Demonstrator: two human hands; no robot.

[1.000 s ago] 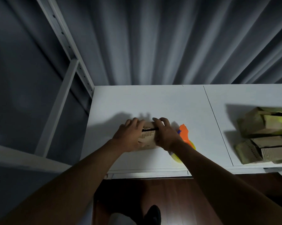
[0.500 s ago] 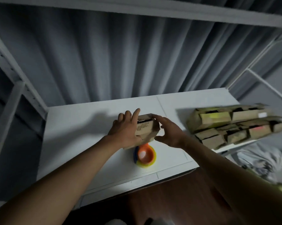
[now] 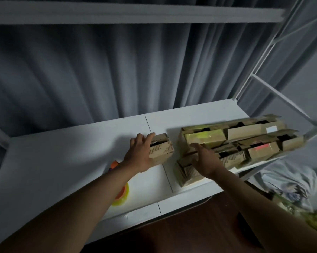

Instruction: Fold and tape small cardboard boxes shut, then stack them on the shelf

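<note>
tape roll [image 3: 122,195] near shelf [image 3: 62,161] edge, under left arm | left hand [image 3: 140,156] curled round small box [image 3: 162,150] on shelf | right hand [image 3: 205,161] spread flat over box stack [image 3: 236,141] | curtain [image 3: 99,70] behind

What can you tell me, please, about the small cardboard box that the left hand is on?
The small brown corrugated cardboard box stands on the white shelf board, just left of the seam between the two boards and apart from the stack of similar brown boxes to its right. Its top is not sealed: a dark gap shows under the upper flap. Dark printed marks run along its front face. The left hand touches its left side, fingers reaching over the top edge. The right hand is off it, over the stack.
</note>
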